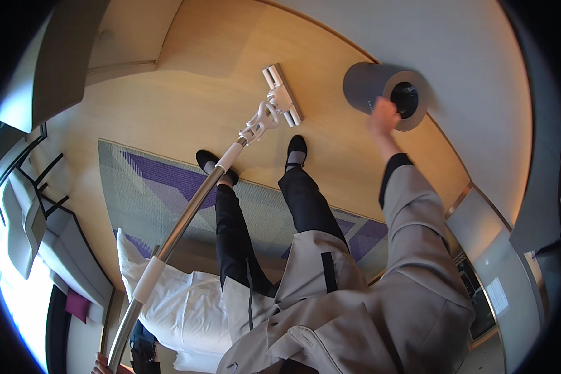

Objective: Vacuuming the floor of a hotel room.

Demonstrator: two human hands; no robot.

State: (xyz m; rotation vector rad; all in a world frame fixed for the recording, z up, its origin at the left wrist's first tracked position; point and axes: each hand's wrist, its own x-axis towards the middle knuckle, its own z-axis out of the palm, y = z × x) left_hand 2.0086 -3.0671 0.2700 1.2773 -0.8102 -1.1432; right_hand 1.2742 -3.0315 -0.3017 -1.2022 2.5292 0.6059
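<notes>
A sponge mop [196, 202] with a long metal and white handle slants from the lower left up to its white roller head [282, 96] on the wooden floor. My left hand [101, 365], cut off by the lower edge, is closed around the upper handle. My right arm reaches forward, and my right hand [385, 116] is at the front of a grey cylindrical trash bin [363, 87], beside its dark opening. The right fingers are curled together; whatever they may hold is too small and blurred to make out.
My feet stand by the edge of a grey and purple rug [149, 181]. White bedding [181, 305] lies at lower left, close to my legs. A chair [25, 218] and a grey sofa [75, 249] are at far left. A pale wall [455, 56] rises behind the bin.
</notes>
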